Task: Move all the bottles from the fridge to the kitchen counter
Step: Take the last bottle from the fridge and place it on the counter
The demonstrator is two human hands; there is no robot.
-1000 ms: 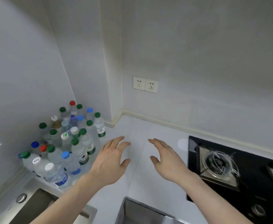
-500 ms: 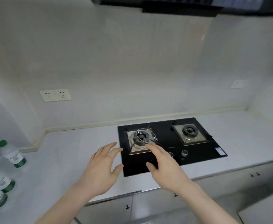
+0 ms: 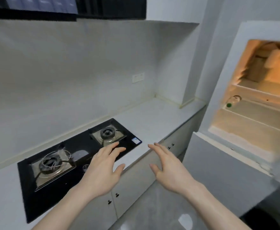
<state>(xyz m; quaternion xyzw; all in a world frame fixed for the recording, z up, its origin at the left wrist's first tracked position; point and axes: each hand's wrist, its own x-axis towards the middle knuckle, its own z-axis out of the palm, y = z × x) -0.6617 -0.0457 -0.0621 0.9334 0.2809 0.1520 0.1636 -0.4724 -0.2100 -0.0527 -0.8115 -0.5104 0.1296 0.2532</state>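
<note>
- Neither hand holds anything: the left hand [image 3: 102,170] and right hand [image 3: 170,171] hover at lower centre, fingers spread wide.
- One bottle [image 3: 233,101] with a green cap (clear plastic, apparently lying on its side) sits on a shelf of the open, warm-lit fridge [image 3: 232,67] at the right edge.
- Judged step: reaching for it; the next move calls for a wrap round its smooth, round body.
- The pale counter [image 3: 152,118] beside the glossy black hob [image 3: 79,146] awaits it.
</note>
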